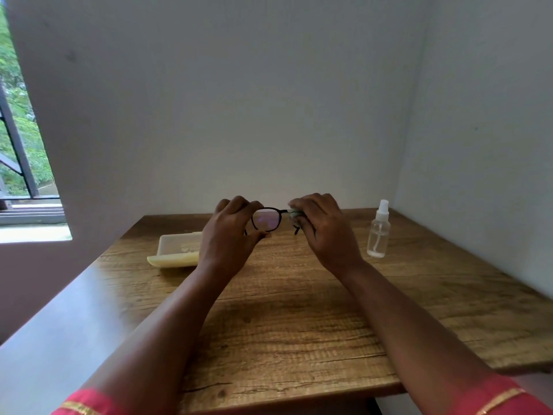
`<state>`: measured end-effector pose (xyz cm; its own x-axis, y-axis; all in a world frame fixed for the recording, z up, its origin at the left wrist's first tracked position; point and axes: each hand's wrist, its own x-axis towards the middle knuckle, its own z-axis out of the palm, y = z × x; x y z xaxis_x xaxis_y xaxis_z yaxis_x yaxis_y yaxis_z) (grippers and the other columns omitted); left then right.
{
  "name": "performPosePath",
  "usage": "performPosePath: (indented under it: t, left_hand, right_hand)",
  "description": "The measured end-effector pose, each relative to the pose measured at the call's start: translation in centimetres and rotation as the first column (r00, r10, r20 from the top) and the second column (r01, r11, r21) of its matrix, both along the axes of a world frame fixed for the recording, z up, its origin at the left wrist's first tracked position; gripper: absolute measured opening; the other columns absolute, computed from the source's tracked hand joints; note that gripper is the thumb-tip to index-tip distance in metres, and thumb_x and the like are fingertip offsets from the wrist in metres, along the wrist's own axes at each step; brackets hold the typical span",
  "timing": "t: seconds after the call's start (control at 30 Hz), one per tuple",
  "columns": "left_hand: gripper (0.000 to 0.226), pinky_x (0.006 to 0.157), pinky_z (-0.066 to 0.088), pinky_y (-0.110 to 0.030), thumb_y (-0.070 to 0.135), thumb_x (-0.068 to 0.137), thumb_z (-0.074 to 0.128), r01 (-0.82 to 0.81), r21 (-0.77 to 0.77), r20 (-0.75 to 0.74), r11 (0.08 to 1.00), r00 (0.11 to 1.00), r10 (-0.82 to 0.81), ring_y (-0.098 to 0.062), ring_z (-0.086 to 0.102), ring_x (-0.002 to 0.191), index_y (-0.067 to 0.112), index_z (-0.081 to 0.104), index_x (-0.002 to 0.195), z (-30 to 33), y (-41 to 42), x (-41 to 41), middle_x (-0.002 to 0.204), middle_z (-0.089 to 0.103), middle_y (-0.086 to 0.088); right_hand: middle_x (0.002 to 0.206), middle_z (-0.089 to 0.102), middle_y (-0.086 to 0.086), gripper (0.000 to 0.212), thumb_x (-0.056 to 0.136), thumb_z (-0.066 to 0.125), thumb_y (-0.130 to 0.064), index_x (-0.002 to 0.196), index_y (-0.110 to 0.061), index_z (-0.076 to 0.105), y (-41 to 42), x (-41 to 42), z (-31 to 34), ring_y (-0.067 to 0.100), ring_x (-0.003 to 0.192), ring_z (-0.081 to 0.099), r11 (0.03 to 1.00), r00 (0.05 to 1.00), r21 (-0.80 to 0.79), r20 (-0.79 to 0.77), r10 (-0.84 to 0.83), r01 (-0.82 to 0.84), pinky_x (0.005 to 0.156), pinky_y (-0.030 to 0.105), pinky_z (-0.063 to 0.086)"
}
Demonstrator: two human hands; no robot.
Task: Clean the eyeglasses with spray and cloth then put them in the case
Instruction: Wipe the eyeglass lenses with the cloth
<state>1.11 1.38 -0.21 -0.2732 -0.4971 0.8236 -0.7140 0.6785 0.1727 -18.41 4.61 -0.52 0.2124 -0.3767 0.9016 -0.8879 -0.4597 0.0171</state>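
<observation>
Clear spray bottle [378, 232]: little liquid | left hand [230, 235] grips eyeglasses [267, 219] | right hand [324, 232] pinches cloth [294, 213]

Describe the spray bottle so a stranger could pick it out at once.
Start at the wooden table and go to its far right corner, where the two walls meet. The spray bottle stands upright there, alone, right of the right hand. It is clear with a white nozzle, unlike the pale yellow case.
</observation>
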Motion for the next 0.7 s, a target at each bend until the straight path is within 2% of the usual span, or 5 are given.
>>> performPosePath:
  t: [0.13,0.3,0.43,0.5,0.7]
  left_hand:
    - [0.053,0.066,0.036,-0.025,0.03,0.069,0.083,0.002,-0.005,-0.01,1.0,1.0,-0.002,-0.019,0.051,0.097,0.016,0.065,0.117,0.0,0.0,-0.1,0.104,0.06,0.0]
    - [0.051,0.068,0.035,-0.025,0.026,0.067,0.085,-0.024,0.009,-0.122,1.0,0.992,0.025,-0.02,0.053,0.095,0.016,0.067,0.113,0.2,-0.2,0.5,0.099,0.061,0.0]
    - [0.049,0.068,0.035,-0.026,0.024,0.067,0.084,-0.035,0.031,-0.184,0.999,0.982,0.04,-0.02,0.053,0.094,0.017,0.067,0.113,0.3,-0.4,1.0,0.099,0.062,-0.001]
    - [0.048,0.068,0.035,-0.027,0.024,0.067,0.084,-0.04,0.031,-0.188,0.999,0.981,0.045,-0.021,0.053,0.093,0.017,0.067,0.112,0.3,-0.5,1.1,0.099,0.062,-0.001]
    - [0.048,0.066,0.036,-0.028,0.025,0.068,0.084,-0.045,0.033,-0.164,0.998,0.985,0.05,-0.021,0.052,0.094,0.017,0.067,0.112,0.3,-0.5,0.9,0.099,0.061,-0.001]
  right_hand:
    - [0.1,0.064,0.006,0.014,0.09,0.064,-0.003,0.103,-0.005,0.067,-0.2,-0.9,0.2,0.022,0.093,0.054,0.999,0.993,-0.019,0.106,-0.049,0.051,0.078,0.021,0.041]
    - [0.1,0.063,0.006,0.014,0.09,0.061,-0.004,0.103,-0.005,0.067,-0.5,-1.4,-0.1,0.022,0.094,0.054,0.996,0.986,-0.017,0.14,-0.088,0.091,0.079,0.021,0.04]
    - [0.098,0.063,0.006,0.014,0.09,0.059,-0.008,0.101,-0.005,0.067,-0.4,-0.9,-0.3,0.02,0.093,0.053,0.998,0.997,0.004,0.049,-0.067,0.067,0.077,0.024,0.042]
    - [0.097,0.063,0.006,0.013,0.088,0.062,-0.006,0.1,-0.006,0.067,-0.4,-0.5,-0.4,0.02,0.092,0.053,0.999,0.999,0.008,0.002,-0.047,0.047,0.075,0.023,0.04]
    - [0.097,0.063,0.004,0.012,0.09,0.066,-0.01,0.102,-0.008,0.066,-0.2,0.1,-0.4,0.019,0.088,0.055,1.0,0.997,0.0,-0.08,0.01,-0.01,0.068,0.03,0.047]
